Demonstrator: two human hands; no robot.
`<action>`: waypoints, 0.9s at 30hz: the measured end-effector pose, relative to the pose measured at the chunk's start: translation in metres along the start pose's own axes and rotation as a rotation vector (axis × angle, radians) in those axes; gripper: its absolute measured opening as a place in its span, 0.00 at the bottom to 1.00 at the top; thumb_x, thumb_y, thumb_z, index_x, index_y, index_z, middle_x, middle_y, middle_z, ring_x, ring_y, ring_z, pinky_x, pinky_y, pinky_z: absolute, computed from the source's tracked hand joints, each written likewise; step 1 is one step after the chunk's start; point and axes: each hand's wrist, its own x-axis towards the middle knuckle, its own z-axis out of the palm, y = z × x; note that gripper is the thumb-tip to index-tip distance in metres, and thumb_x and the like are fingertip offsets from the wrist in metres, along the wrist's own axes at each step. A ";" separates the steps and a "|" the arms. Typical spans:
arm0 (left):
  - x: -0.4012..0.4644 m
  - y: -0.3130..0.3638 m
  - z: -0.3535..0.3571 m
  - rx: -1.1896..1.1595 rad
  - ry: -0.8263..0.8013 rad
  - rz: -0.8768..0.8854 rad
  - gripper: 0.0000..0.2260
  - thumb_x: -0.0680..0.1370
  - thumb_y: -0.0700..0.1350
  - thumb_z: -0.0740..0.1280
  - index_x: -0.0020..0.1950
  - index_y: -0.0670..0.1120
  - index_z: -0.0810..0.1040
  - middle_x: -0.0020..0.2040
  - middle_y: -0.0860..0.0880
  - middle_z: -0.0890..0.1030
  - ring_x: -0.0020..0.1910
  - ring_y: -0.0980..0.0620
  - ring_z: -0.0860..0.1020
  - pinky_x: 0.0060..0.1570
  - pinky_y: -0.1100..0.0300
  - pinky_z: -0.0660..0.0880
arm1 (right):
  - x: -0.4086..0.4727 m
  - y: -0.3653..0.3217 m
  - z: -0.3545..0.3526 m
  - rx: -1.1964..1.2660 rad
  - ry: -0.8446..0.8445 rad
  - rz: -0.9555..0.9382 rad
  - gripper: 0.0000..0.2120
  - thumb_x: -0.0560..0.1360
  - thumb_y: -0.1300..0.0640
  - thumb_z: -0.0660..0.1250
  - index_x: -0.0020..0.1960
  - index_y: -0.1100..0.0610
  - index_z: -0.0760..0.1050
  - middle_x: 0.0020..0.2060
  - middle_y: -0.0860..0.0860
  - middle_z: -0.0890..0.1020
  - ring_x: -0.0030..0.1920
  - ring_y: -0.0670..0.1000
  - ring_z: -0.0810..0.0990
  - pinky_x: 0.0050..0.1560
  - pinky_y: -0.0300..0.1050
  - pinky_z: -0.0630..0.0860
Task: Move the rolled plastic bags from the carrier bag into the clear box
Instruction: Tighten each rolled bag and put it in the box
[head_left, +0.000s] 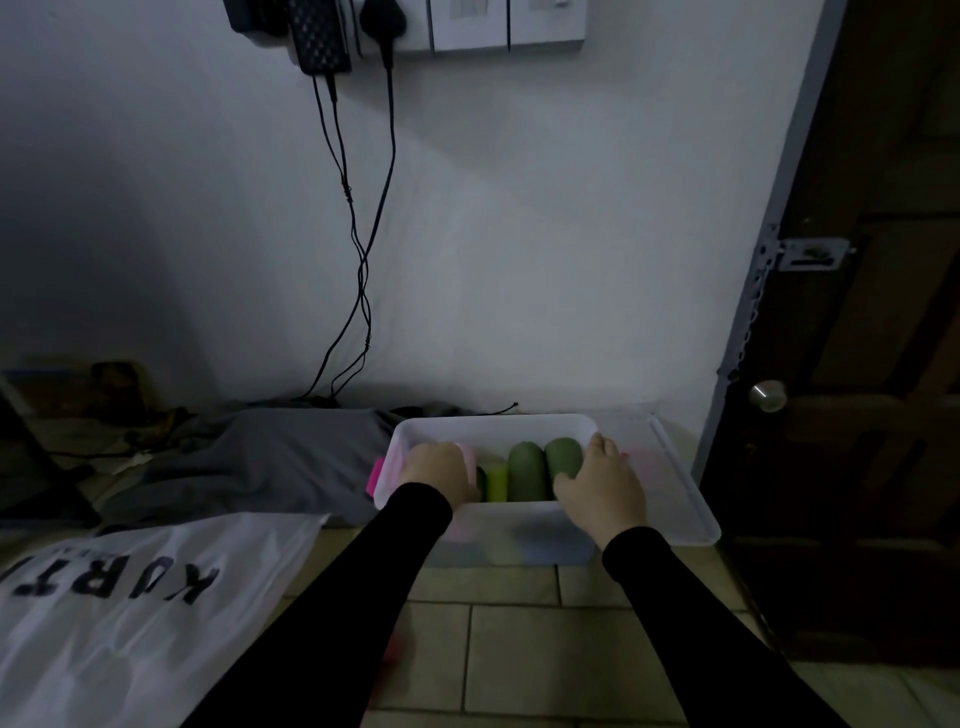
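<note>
- Black sleeves fill the near edge at 6 o'clock, both arms reaching forward to the clear box (493, 428) on the tiled floor (519, 649).
- Left hand (439, 470) lies over the box's 9 o'clock end, on top of a pale pink roll (470, 453); its fingers are hidden, so I cannot tell whether they grip it or only press.
- Right hand (602, 488) rests at the 3 o'clock end, fingers curled against the right-hand green roll (563, 457); whether it grips the roll or the box wall is not clear.
- Rolled plastic bags sit side by side in the box: two green ones, the other at centre (527, 470), and a yellow-green one (497, 480) beside the left hand.
- Each roll's long axis runs 12 to 6 o'clock, rounded ends toward the wall, across the box's length.
- At 8 o'clock the white carrier bag (130, 597) lies flat and looks emptied, so the transfer seems nearly or wholly done; only tidying the row appears left.
- A clear lid (680, 499) lies under the box toward 3 o'clock.
</note>
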 end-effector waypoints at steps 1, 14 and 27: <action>-0.001 -0.001 0.000 0.012 0.014 0.007 0.13 0.77 0.46 0.59 0.56 0.41 0.77 0.52 0.43 0.81 0.53 0.43 0.79 0.51 0.55 0.74 | 0.000 0.000 0.000 0.000 -0.004 0.004 0.36 0.75 0.52 0.61 0.76 0.63 0.49 0.73 0.57 0.61 0.71 0.58 0.63 0.67 0.50 0.66; -0.005 -0.022 0.001 -0.035 0.059 0.124 0.17 0.80 0.49 0.59 0.61 0.39 0.76 0.60 0.42 0.79 0.60 0.44 0.76 0.61 0.56 0.71 | 0.007 0.004 0.000 -0.024 -0.048 0.027 0.37 0.73 0.52 0.63 0.76 0.63 0.52 0.72 0.57 0.63 0.70 0.58 0.64 0.67 0.52 0.67; -0.092 -0.136 0.059 -0.134 0.225 0.349 0.36 0.62 0.69 0.66 0.68 0.57 0.70 0.62 0.52 0.73 0.60 0.54 0.72 0.63 0.58 0.70 | -0.097 -0.079 0.086 0.373 -0.162 -0.614 0.09 0.76 0.53 0.63 0.41 0.57 0.77 0.32 0.46 0.78 0.34 0.43 0.75 0.39 0.40 0.69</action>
